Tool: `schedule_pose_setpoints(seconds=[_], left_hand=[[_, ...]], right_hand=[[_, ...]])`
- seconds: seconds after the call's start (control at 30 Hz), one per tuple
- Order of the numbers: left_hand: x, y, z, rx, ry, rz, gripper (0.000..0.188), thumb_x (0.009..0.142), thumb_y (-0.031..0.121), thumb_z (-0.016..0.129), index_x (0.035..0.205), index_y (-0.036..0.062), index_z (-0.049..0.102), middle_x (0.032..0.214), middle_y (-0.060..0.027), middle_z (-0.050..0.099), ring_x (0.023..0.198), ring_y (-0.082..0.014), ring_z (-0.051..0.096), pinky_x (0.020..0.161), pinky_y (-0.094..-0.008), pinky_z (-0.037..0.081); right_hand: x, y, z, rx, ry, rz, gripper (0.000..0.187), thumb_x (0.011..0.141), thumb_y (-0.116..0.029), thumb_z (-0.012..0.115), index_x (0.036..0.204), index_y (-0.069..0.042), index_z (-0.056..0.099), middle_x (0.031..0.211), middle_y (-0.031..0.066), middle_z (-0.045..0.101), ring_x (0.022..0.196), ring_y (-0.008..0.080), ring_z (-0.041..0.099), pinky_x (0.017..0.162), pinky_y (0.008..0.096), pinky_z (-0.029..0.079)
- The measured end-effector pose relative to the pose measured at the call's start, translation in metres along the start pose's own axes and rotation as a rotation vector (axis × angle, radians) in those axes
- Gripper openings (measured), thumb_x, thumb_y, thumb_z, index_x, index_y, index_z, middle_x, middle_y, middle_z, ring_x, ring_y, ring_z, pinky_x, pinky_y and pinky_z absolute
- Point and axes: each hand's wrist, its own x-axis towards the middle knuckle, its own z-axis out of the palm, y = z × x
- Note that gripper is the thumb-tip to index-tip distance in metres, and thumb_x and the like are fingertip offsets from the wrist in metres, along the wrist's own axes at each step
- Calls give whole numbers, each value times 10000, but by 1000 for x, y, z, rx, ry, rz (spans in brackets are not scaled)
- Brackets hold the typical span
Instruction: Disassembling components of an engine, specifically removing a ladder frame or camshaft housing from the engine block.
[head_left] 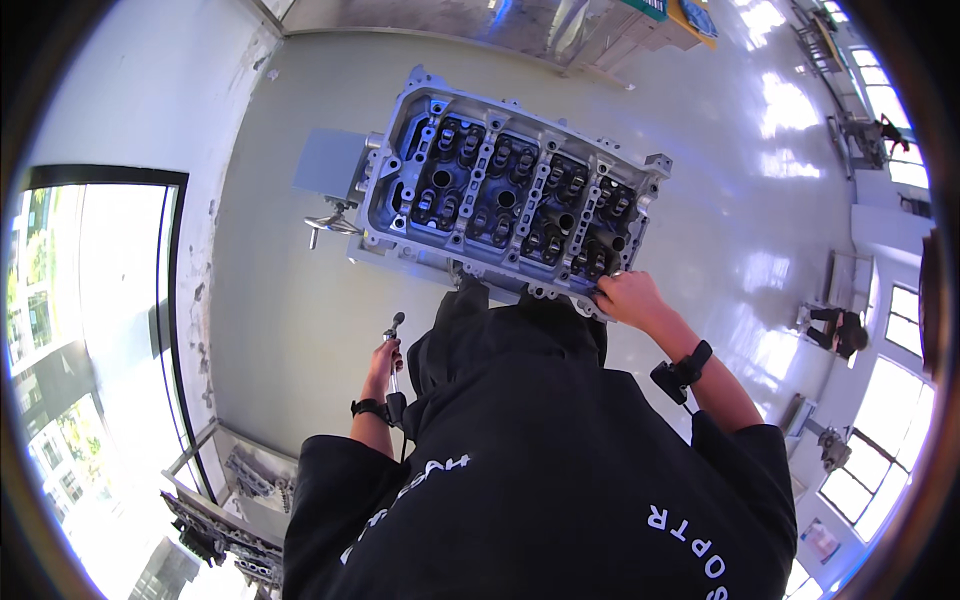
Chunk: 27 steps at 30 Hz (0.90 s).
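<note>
In front of me an engine cylinder head (pixel 507 198), a grey metal casting with rows of dark valve parts inside, is held above the floor. My left hand (pixel 384 357), low and to the left of the casting, is closed around the bright shaft of a ratchet wrench (pixel 398 320). The wrench's dark head points up and touches nothing. At the near right corner of the casting, my right hand (pixel 630 297) reaches over the rim with its fingers drawn together. Whatever those fingers pinch is hidden by the hand.
A crank handle (pixel 330 224) and a grey plate (pixel 330 163) stick out left of the casting. A workbench (pixel 480 25) stands beyond it. Metal parts lie on a rack (pixel 225 525) at the lower left. Another person (pixel 838 332) is far to the right.
</note>
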Motion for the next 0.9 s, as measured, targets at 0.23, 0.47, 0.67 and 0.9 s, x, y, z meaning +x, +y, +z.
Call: schedule_pose_setpoints(seconds=[0.23,0.47,0.67,0.9], left_hand=[[0,-7,-3,-2,-13,-15,163,866,230,580,770,139,484,637,57,364,520,-68,370,501,-254,324],[3,-10,-4,50,-12,2,197,867,257,573,737,157,464,610,57,370,503,-69,372,481,-252,325],[4,-4,-1,51,-25,39,195,864,265,565,735,154,470,593,55,365,494,-72,368,473,-246,316],[6,-5,2,56,1,33,171,857,247,575,747,142,498,607,47,389,496,-77,379,481,-247,318]], right_hand=[[0,3,2,95,60,-4,238,841,-292,563,894,-61,582,722,146,643,710,350,640,625,479,489],[-1,1,2,35,32,60,226,814,-260,567,891,-48,572,734,163,649,713,361,635,646,488,487],[-2,2,1,172,75,25,254,812,-273,561,892,-34,586,724,174,643,719,376,629,655,488,486],[-2,-1,0,54,12,66,272,837,-297,551,908,-38,588,746,168,651,736,372,636,671,485,492]])
